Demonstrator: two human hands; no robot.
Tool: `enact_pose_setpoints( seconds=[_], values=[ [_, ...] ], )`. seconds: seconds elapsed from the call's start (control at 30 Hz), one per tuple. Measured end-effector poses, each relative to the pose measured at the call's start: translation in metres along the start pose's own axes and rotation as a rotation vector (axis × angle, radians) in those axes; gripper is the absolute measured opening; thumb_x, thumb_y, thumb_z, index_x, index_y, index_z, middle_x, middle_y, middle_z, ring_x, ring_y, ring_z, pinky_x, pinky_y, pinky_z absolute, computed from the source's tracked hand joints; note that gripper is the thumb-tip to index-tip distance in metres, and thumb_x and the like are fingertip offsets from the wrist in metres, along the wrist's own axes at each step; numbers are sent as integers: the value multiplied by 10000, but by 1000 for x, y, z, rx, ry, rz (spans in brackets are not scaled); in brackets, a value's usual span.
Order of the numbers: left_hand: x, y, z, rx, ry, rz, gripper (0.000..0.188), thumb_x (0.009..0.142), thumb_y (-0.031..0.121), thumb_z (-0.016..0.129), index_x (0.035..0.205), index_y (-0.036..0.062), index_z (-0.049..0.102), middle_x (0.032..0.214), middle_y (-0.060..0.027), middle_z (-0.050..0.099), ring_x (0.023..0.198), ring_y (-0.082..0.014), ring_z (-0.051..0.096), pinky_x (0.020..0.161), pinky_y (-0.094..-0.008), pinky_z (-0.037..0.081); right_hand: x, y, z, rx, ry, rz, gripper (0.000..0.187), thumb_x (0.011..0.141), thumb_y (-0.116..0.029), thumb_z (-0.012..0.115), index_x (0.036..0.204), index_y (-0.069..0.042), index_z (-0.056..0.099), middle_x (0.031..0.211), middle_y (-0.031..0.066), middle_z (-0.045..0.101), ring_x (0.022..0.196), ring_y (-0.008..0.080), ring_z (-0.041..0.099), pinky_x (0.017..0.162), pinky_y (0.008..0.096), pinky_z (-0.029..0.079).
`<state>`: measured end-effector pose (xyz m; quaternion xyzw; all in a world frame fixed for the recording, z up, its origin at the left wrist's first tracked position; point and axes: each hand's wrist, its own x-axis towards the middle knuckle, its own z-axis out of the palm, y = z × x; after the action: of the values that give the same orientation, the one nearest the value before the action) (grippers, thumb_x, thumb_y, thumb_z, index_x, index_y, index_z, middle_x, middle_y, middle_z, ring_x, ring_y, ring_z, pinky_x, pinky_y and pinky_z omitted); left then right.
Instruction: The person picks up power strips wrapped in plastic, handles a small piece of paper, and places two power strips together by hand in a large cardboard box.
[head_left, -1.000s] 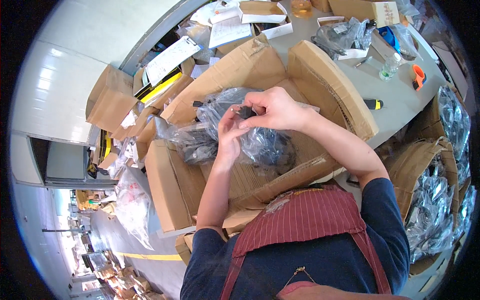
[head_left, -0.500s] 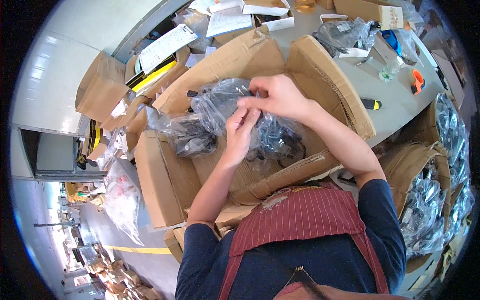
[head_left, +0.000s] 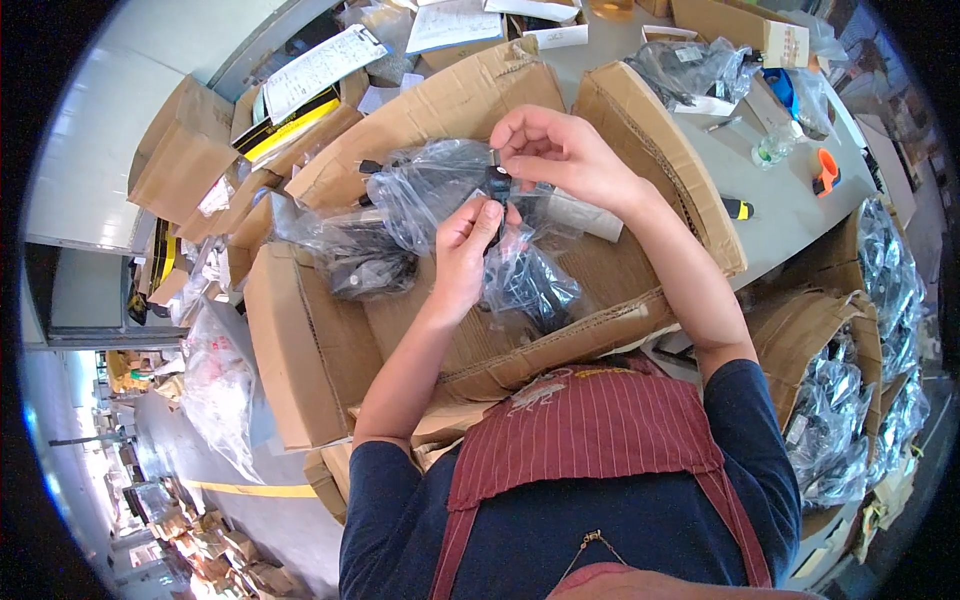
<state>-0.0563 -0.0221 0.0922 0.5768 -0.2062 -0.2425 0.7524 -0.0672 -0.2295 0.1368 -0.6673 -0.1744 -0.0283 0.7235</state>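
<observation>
Over an open cardboard box point(head_left: 345, 395), my left hand point(head_left: 465, 260) is closed round a black cable plug point(head_left: 497, 183) with a small metal tip. My right hand point(head_left: 565, 155) curls in from the other side, thumb and fingertips at the plug's metal end. Below my left hand hangs a clear plastic bag point(head_left: 530, 285) with black cable inside. More clear bags of black cables point(head_left: 375, 270) lie in the left part of the box, and another bag point(head_left: 430, 185) is bunched just behind my left hand. A pale, roll-like piece point(head_left: 585, 215) shows under my right wrist.
On the grey table point(head_left: 700, 150) are an orange tape dispenser point(head_left: 825, 172), a clear bottle point(head_left: 775, 145), a yellow-and-black tool point(head_left: 738, 209) and bagged parts point(head_left: 690, 70). Clipboards point(head_left: 325, 70) rest on cartons at the back left. Boxes of bagged cables point(head_left: 830, 430) stand at my right.
My hands have drawn slightly apart, and the black plug between them now shows. The right hand has risen a little. The pale piece below it has come into sight.
</observation>
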Motion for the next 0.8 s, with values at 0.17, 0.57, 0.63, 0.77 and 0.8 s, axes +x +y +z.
enact_pose_setpoints(
  seconds=[0.17, 0.57, 0.63, 0.77, 0.8],
  values=[
    [-1, 0, 2, -16, 12, -2, 317, 1013, 280, 552, 929, -14, 632, 755, -17, 571, 631, -77, 495, 635, -261, 492, -2, -3, 4, -283, 22, -93, 211, 886, -6, 623, 1072, -58, 540, 909, 2, 620, 787, 63, 586, 666, 220, 494],
    [-1, 0, 3, -16, -6, 16, 264, 1019, 203, 540, 916, -17, 642, 840, -16, 609, 667, -68, 507, 616, -234, 432, -2, -1, 6, -357, 48, -117, 260, 870, 17, 620, 1098, -47, 515, 908, 11, 603, 786, 63, 588, 612, 215, 488],
    [0, 0, 3, -29, -12, 10, 262, 1020, 200, 538, 916, -17, 642, 842, -16, 609, 668, -70, 509, 618, -234, 435, -1, 1, 4, -383, 40, -159, 272, 866, 15, 628, 1106, -46, 517, 904, 12, 604, 786, 66, 588, 624, 220, 488],
    [0, -1, 1, -24, -13, 4, 263, 1019, 201, 541, 914, -17, 643, 831, -16, 608, 667, -76, 513, 617, -235, 436, -2, -1, 3, -374, 53, -154, 294, 852, 19, 641, 1109, -46, 514, 882, 12, 608, 783, 71, 594, 669, 228, 480],
    [0, -2, 0, -22, -14, 0, 263, 1018, 203, 543, 915, -17, 644, 827, -15, 608, 665, -77, 514, 616, -235, 435, -3, -3, 4, -374, 52, -154, 294, 852, 19, 641, 1109, -46, 514, 882, 12, 608, 783, 71, 594, 669, 228, 480]
  ],
)
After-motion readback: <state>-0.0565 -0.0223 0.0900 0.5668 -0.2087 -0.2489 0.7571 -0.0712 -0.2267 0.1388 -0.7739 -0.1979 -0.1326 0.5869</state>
